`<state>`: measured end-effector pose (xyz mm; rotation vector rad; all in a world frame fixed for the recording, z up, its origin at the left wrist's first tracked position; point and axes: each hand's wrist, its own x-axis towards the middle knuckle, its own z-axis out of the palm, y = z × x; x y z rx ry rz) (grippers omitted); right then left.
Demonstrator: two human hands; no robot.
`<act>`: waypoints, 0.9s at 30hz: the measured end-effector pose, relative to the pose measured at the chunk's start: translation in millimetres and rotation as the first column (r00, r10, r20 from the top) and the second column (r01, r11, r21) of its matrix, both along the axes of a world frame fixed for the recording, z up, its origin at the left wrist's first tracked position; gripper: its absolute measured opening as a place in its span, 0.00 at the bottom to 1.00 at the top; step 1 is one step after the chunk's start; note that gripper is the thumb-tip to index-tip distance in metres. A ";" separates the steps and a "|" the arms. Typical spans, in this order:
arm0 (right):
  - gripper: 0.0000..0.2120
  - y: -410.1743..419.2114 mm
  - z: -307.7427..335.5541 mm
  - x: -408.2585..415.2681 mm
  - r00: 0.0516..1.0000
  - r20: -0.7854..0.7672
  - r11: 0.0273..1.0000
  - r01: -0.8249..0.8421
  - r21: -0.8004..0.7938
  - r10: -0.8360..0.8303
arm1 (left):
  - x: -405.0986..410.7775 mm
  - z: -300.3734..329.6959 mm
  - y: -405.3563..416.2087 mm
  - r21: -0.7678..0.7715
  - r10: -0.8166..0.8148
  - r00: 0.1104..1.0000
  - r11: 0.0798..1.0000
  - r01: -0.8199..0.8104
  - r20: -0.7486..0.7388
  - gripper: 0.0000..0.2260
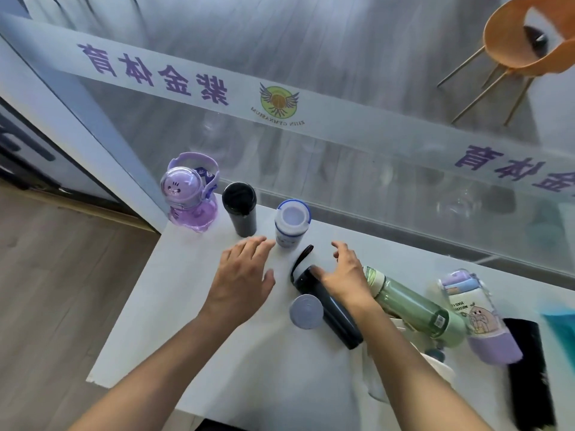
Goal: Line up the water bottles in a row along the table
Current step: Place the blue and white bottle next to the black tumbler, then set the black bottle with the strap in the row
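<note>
Three bottles stand upright along the far edge of the white table [186, 321]: a purple cartoon bottle [189, 194], a black tumbler [240, 209] and a white bottle with a blue rim [292, 223]. A black bottle with a strap [336, 312] lies on its side. My right hand [345, 272] hovers over its cap end, fingers spread, thumb touching the cap. My left hand [242, 275] is open just left of it, fingertips near the white bottle. A green bottle [413, 306] and a purple-and-white printed bottle [476, 318] lie on their sides to the right.
A grey-lavender round lid or bottle [306, 311] sits beside the black bottle. A black object [529, 374] and something teal [560, 325] lie at the right edge. A glass wall with a printed banner [280, 101] runs behind the table; an orange chair [522, 48] stands beyond it.
</note>
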<state>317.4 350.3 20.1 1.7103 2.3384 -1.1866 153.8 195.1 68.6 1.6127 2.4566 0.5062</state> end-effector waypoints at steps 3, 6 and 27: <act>0.41 -7.8 -13.3 -1.0 0.984 0.155 0.994 -0.074 -0.075 0.085 | -4.1 2.8 31.0 0.035 -0.072 0.997 0.997 0.074 -0.033 0.30; 0.41 -12.3 -20.9 -16.7 0.956 0.253 0.986 -0.122 -0.113 0.148 | -8.5 -1.2 53.2 -0.021 -0.124 0.990 0.992 0.123 -0.071 0.33; 0.39 39.6 37.2 8.2 0.931 -0.259 0.939 0.305 0.162 -0.258 | -8.7 -22.6 57.6 -0.229 -0.093 0.995 0.968 0.101 0.047 0.40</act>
